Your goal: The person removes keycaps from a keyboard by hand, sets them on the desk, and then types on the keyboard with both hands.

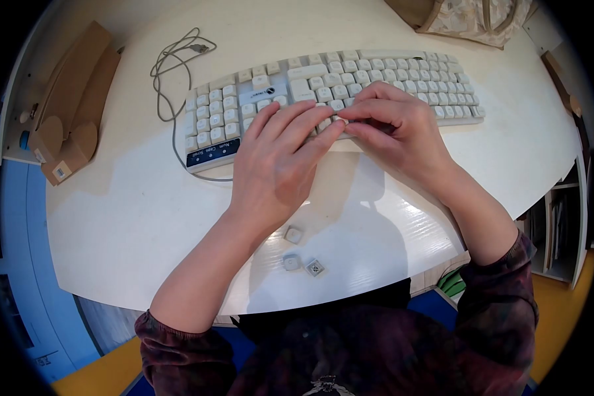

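At the far left of a pale table (112, 224) stands folded cardboard (79, 105). Next comes a looped cable (171, 66), beside the keyboard (208, 158), which stretches across the table's upper part, its number pad leftmost and its printed lettering upside down to the wearer. The left hand (277, 162) lies palm down over the keyboard's near edge, half open, fingers slightly spread, thumb reaching right. Nearer the wearer sit three loose keycaps (291, 263), one showing its underside. The right hand (402, 129) is curled, thumb and forefinger nearly closed by the left thumb, probably on a key; fingers cover it. Top right, a bag (468, 23).
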### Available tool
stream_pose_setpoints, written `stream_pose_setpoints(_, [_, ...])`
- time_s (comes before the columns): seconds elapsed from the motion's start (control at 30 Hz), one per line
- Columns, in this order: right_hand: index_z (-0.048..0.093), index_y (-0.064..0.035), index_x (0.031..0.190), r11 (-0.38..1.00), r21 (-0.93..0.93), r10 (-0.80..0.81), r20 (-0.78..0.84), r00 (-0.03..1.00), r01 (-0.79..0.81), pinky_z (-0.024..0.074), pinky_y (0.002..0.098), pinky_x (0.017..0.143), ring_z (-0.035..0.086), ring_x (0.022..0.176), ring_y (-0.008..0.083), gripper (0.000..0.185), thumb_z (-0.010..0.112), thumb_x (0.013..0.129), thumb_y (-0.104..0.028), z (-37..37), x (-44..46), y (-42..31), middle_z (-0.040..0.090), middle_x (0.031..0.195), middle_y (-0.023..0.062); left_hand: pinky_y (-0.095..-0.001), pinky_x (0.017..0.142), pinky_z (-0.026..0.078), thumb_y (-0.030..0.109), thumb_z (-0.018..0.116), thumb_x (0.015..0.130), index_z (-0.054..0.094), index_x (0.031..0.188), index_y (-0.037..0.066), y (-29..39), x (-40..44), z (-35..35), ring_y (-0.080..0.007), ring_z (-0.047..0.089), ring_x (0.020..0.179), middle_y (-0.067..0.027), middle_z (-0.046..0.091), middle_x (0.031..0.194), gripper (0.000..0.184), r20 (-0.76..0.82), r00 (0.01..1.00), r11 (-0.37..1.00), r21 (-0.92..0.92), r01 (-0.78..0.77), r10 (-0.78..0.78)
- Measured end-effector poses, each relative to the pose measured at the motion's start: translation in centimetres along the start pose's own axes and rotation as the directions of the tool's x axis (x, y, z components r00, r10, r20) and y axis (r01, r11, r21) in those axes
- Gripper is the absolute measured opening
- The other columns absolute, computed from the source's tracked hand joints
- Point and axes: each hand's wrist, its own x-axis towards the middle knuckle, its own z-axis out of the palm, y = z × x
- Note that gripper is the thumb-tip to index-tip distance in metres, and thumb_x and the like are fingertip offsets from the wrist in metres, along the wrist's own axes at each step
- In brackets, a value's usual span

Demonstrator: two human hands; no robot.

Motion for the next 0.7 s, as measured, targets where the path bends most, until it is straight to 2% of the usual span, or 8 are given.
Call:
stream_pose_setpoints(0.37, [0.079, -0.0085, 0.099, 0.983, -0.136, -0.12, 0.009, 0.993, 0.12, 0.0557, 0.0355, 0.065, 0.07, 0.078, 0.0263, 0.017, 0.08, 0.082, -0.012, -0.26, 0.0, -0.22, 0.07, 0.094, 0.0038, -0.0508, 0.106, 0.048, 0.001, 0.07, 0.087, 0.074, 0.122, 0.011, -0.01, -0.06, 0.17, -0.0291, 0.065, 0.122, -0.0058, 0.071, 0.127, 0.037, 0.002, 1.0, 1.0, -0.011, 0.008, -0.008])
stream_pose_setpoints(0.7, [0.078, -0.0072, 0.098, 0.986, -0.119, -0.117, 0.013, 0.993, 0.117, 0.0555, 0.0367, 0.066, 0.07, 0.078, 0.0279, 0.014, 0.077, 0.086, -0.014, -0.26, 0.28, -0.01, 0.07, 0.092, 0.0048, -0.0496, 0.105, 0.049, 0.002, 0.07, 0.088, 0.073, 0.123, 0.009, 0.06, 0.09, 0.27, -0.0303, 0.066, 0.12, -0.0056, 0.072, 0.126, 0.035, -0.01, 1.0, 1.0, -0.003, 0.003, -0.003])
